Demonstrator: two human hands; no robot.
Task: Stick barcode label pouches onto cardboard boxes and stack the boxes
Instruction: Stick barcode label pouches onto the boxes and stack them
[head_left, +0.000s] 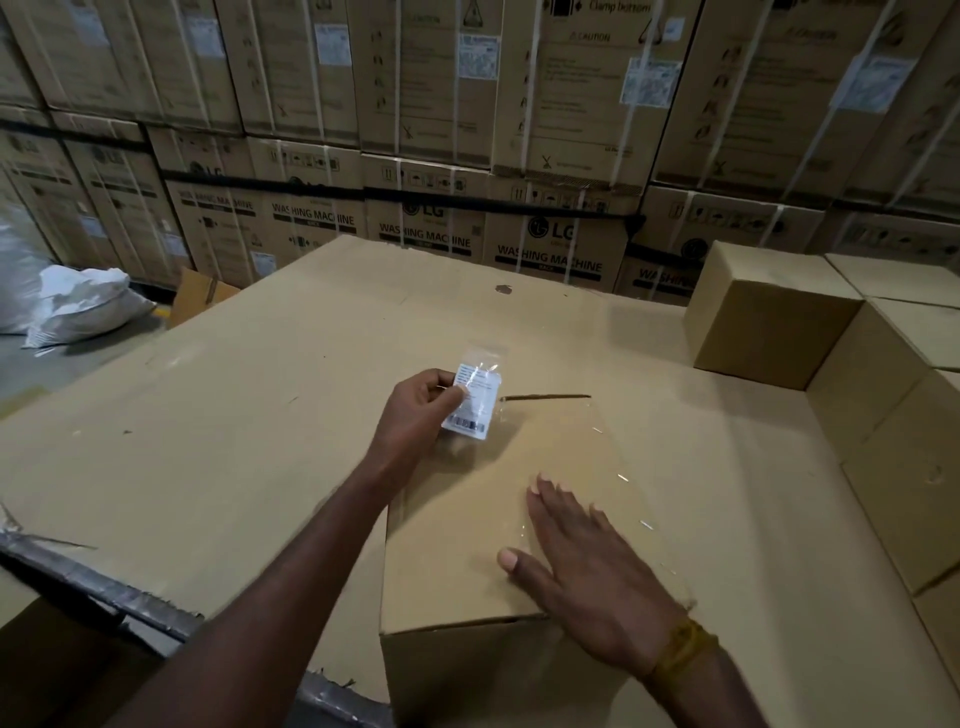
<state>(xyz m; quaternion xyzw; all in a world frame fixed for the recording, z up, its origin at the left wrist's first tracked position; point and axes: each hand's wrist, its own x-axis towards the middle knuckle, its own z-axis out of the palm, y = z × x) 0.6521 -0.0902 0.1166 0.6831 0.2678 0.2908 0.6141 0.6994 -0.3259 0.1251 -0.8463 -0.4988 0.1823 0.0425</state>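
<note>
Wall of cartons (550, 244): tall stacked boxes fill the background, bound with white straps and a black band. The lower row reads "LG" and "WASHING MACHINE"; an upper carton reads "CAUTION" and "Clamp bottom". White paper labels sit on several upper cartons — their print is too small to read.

Sheet (234, 415): a broad flat cardboard surface serving as the work top, with a small dark mark near its far edge.

Stack (883, 374): plain brown boxes piled along the right side of the sheet, with one box (763, 322) at the far end standing forward of the rest. No writing shows on them.

Sacks (78, 306): white bags lying on the floor at far left.

Near box (467, 530): a plain cardboard box on the sheet, right in front of the person, its top sealed with clear tape that glints along the right edge.

Right hand (587, 566): lies flat on the near box top, fingers straight and spread, holding nothing; a yellow band (680, 649) is on the wrist.

Left hand (421, 410): fingers curled, pinching the pouch by its left edge.

Pouch (475, 400): a clear plastic sleeve with a white printed label inside — a barcode at its lower end, the text lines blurred. It is held at the far left corner of the near box top.
</note>
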